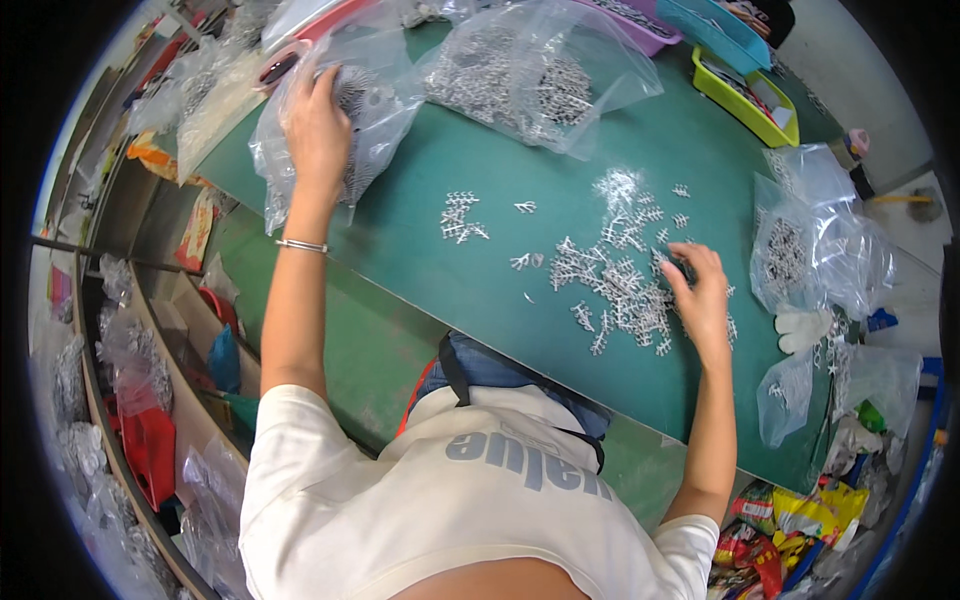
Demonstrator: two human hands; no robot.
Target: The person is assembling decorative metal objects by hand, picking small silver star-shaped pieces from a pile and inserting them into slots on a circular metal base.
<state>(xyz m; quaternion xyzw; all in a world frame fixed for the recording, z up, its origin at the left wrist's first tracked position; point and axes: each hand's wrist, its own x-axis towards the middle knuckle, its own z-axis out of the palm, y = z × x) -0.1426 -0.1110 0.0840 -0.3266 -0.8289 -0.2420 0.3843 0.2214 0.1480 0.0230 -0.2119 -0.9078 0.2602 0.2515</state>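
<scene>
My left hand (pixel 318 132) is at the far left of the table, its fingers bent over a clear plastic bag (pixel 385 105) and gripping it. Grey metal-looking pieces show through the bag beside my wrist. On the right, my right hand (pixel 704 295) hovers at the edge of a loose pile of silvery branch-shaped pieces (pixel 625 290); thumb and forefinger are apart, and I see nothing between them. A smaller cluster of such pieces (pixel 460 218) lies left of the pile, with a single piece (pixel 525 207) between them.
The green table (pixel 420 280) carries a large open bag of pieces (pixel 520 75) at the back. A yellow-green bin (pixel 745 100) and a blue bin (pixel 715 35) stand far right. More bags (pixel 785 245) and a white glove (pixel 802 330) lie along the right edge. Shelves line the left.
</scene>
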